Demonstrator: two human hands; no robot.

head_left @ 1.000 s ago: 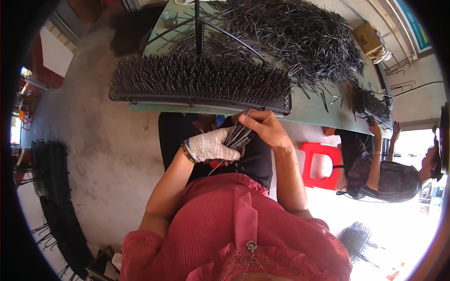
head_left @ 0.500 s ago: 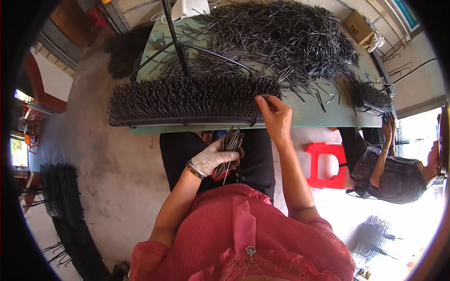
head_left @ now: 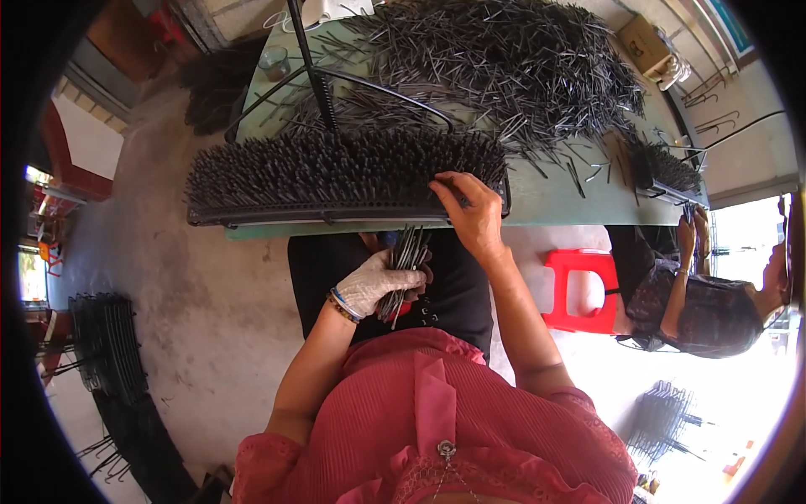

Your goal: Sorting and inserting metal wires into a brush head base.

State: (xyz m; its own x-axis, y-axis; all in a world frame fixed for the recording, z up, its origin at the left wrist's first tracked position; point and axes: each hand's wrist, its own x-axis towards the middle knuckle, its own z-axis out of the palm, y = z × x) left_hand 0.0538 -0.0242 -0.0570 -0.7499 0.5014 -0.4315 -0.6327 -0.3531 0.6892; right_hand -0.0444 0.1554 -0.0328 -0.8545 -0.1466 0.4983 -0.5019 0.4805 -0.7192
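My left hand (head_left: pixel 366 287), in a pale glove, is closed round a bundle of thin dark strips (head_left: pixel 409 259) above my lap. The bundle's upper ends stick up past my fingers. My bare right hand (head_left: pixel 477 217) is at the right part of a long black perforated rack (head_left: pixel 336 216), with thumb and fingertips pinched together. Whatever sits between those fingertips is too small to make out. Dark strips (head_left: pixel 306 172) stand upright and densely packed all along the rack, which lies at the table's near edge.
A large heap of loose dark strips (head_left: pixel 512 63) covers much of the green table (head_left: pixel 546 197). A black metal frame (head_left: pixel 312 76) rises behind the rack. A glass (head_left: pixel 274 62) stands far left, a cardboard box (head_left: pixel 645 49) far right. Beside a red stool (head_left: pixel 581 290), a co-worker (head_left: pixel 697 311) works at another rack.
My right hand has moved left along the rack and slightly down, still pinched. The left hand keeps the bundle in nearly the same place. The view has shifted slightly.
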